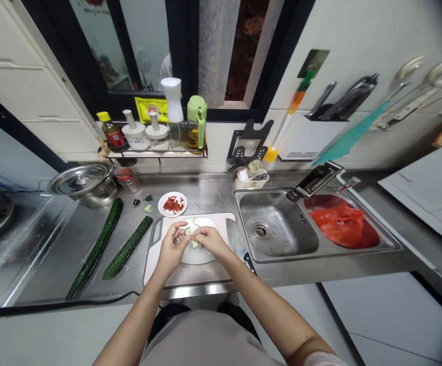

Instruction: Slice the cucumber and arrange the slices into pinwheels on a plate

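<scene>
Forearms (266, 296) reach over the plate (201, 259). Left hand (183, 235) and right hand (195, 237) pinch a pale slice (188, 232); keep grips light

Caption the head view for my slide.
Left hand and right hand hold pale-green slices over a round white plate.

My left hand (176, 241) pinches pale green slice (188, 231) over white plate (198, 258) on cutting board (154, 262); my right hand (209, 240) at its edge. Two cucumbers (98, 249) to left, dish (161, 207) of red bits (173, 204) beyond.
</scene>
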The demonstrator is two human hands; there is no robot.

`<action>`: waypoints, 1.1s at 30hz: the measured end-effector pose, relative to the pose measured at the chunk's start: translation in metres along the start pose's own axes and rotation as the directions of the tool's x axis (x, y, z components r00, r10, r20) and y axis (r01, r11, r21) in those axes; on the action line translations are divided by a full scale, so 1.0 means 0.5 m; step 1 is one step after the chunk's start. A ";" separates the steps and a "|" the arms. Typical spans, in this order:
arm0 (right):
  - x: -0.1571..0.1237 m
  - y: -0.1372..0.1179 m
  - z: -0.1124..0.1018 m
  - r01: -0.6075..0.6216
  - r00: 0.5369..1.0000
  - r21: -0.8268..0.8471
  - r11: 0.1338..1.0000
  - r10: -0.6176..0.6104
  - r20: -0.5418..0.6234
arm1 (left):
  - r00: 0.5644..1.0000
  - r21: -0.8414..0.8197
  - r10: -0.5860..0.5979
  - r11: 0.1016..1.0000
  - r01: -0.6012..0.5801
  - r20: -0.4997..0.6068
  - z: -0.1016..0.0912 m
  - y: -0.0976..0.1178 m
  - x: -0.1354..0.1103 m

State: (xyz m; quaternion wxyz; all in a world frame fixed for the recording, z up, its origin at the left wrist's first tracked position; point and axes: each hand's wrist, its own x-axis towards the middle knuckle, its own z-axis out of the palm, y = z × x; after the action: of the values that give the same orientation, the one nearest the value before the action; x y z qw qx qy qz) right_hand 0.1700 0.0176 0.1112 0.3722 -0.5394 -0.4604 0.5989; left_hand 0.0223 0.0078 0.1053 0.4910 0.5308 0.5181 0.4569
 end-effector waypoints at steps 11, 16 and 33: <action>0.011 0.055 -0.009 -0.218 0.976 0.102 0.971 0.213 0.051 | 0.994 0.030 -0.032 0.999 0.035 -0.108 0.034 -0.060 0.000; 0.043 0.089 -0.027 -0.037 0.999 -0.183 0.982 0.030 -0.039 | 0.990 0.068 -0.050 0.996 0.060 -0.132 0.046 -0.104 0.019; 0.162 0.091 -0.060 -0.004 0.997 -0.904 0.428 -0.062 -0.034 | 0.976 0.720 -0.187 0.662 0.208 -0.110 0.072 -0.145 0.135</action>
State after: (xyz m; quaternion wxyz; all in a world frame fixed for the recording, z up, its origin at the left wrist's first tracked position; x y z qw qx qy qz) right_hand 0.1905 0.0850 0.0434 0.0508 -0.6650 -0.7066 0.2367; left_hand 0.0539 0.0722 0.0281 0.2794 0.6165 0.7175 0.1648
